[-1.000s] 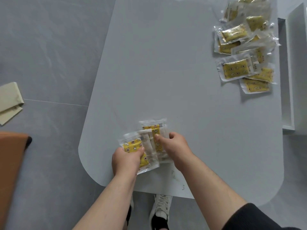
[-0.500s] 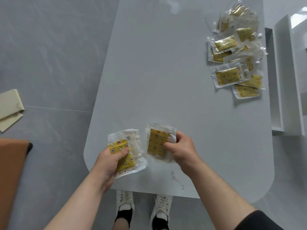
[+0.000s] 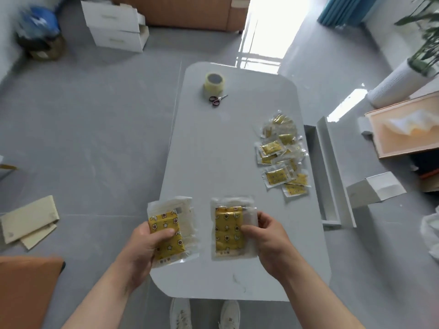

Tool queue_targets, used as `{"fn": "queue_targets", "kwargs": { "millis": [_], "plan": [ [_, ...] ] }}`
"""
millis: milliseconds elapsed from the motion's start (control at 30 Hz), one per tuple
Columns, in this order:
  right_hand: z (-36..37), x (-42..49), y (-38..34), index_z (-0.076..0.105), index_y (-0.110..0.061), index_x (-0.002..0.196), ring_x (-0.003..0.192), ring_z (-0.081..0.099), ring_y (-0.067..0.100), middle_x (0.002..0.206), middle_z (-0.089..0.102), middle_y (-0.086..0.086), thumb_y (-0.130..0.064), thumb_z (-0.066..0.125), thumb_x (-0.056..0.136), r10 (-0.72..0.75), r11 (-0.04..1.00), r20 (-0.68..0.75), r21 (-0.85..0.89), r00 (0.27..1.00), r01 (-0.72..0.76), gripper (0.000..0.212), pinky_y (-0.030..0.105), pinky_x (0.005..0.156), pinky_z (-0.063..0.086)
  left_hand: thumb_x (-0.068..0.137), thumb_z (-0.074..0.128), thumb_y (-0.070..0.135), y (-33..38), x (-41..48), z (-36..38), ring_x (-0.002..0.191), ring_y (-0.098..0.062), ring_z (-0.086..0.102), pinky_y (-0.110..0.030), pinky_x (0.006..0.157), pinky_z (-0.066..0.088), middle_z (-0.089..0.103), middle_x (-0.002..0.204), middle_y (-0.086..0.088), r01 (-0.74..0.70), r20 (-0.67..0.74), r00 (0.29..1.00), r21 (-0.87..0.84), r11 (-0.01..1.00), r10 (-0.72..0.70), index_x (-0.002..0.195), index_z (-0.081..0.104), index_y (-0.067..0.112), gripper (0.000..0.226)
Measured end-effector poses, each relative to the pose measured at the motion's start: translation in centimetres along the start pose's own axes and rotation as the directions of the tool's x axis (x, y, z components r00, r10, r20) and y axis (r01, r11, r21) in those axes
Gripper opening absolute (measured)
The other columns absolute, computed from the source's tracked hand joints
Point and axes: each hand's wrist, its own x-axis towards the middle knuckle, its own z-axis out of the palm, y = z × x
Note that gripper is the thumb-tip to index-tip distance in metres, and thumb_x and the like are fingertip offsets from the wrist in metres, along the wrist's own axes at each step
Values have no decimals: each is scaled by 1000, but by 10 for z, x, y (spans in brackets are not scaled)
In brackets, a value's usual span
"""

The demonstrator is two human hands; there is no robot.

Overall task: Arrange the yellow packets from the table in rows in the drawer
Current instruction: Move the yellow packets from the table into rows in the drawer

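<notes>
My left hand (image 3: 145, 243) grips a small stack of yellow packets (image 3: 169, 224) in clear wrappers, thumb across the top one, above the near left edge of the grey table (image 3: 213, 150). My right hand (image 3: 268, 236) pinches a second stack of yellow packets (image 3: 228, 230) by its right side, just above the tabletop. A loose pile of several more yellow packets (image 3: 281, 154) lies near the table's right edge. Just beyond that edge the white drawer (image 3: 329, 172) stands open, long and narrow; its inside is mostly hidden.
A tape roll (image 3: 214, 83) and small scissors (image 3: 217, 99) sit at the table's far end. On the floor are white drawer units (image 3: 116, 26), a cardboard box (image 3: 401, 129), a small white box (image 3: 373, 189), beige panels (image 3: 28, 222) and an orange cushion (image 3: 26, 290). My shoes (image 3: 204, 313) show below the table.
The two stacks, held together a second ago, are now pulled apart, one in each hand. My head has tilted up, bringing the far table end and room into view.
</notes>
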Motion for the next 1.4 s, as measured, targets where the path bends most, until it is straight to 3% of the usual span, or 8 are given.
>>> {"fn": "queue_targets", "kwargs": {
  "millis": [200, 300, 400, 567, 667, 800, 967, 1400],
  "plan": [
    [14, -78, -59, 71, 1, 89, 79, 71, 38, 89, 72, 25, 21, 50, 83, -102, 977, -13, 185, 995, 103, 30, 53, 75, 59, 58, 75, 12, 70, -68, 18, 82, -35, 73, -41, 60, 59, 73, 99, -21, -104, 132, 987, 87, 991, 92, 114, 60, 0, 59],
    [9, -114, -77, 70, 3, 94, 86, 70, 42, 95, 72, 28, 21, 50, 83, -155, 968, -51, 193, 987, 162, 29, 57, 80, 57, 43, 94, 19, 88, -96, 35, 76, -33, 73, -40, 57, 59, 74, 93, -20, -166, 170, 975, 128, 978, 143, 108, 63, 1, 74],
    [-4, -148, -86, 67, 6, 102, 92, 69, 45, 100, 71, 30, 21, 50, 84, -198, 961, -111, 175, 974, 215, 28, 57, 81, 57, 66, 82, 7, 94, -119, 58, 70, -33, 73, -40, 54, 59, 74, 88, -21, -205, 174, 967, 95, 974, 187, 109, 61, -5, 49],
    [-39, -197, -86, 70, 5, 96, 88, 71, 43, 98, 72, 29, 22, 49, 84, -260, 938, -173, 189, 950, 291, 30, 52, 73, 59, 58, 81, 3, 90, -152, 106, 73, -40, 72, -50, 58, 59, 71, 95, -30, -223, 230, 954, 113, 968, 193, 110, 58, -10, 59],
    [-70, -224, -83, 68, 6, 99, 87, 72, 42, 97, 72, 28, 21, 49, 85, -283, 921, -211, 211, 936, 327, 28, 52, 73, 59, 42, 94, 11, 80, -168, 143, 75, -44, 71, -54, 63, 58, 69, 95, -33, -220, 295, 941, 155, 963, 167, 104, 62, -11, 74],
    [-123, -259, -67, 66, 6, 104, 87, 72, 42, 96, 73, 26, 20, 52, 85, -280, 899, -319, 243, 906, 364, 27, 53, 73, 59, 42, 93, 6, 56, -192, 199, 73, -46, 70, -56, 63, 57, 68, 93, -35, -211, 377, 918, 207, 955, 121, 92, 69, -13, 58],
    [-197, -308, -48, 66, 6, 104, 87, 71, 44, 96, 72, 28, 20, 51, 86, -272, 871, -408, 280, 871, 403, 27, 58, 77, 57, 62, 68, -9, 12, -219, 266, 71, -44, 70, -50, 57, 59, 68, 93, -35, -199, 426, 901, 241, 950, 80, 101, 63, -16, 40],
    [-371, -391, -22, 64, 7, 106, 84, 72, 41, 94, 74, 26, 19, 49, 88, -268, 836, -492, 308, 828, 454, 27, 57, 75, 58, 69, 67, -7, -80, -260, 428, 72, -42, 71, -45, 54, 58, 69, 95, -34, -187, 464, 885, 298, 936, 29, 106, 61, -14, 39]
  ]
}}
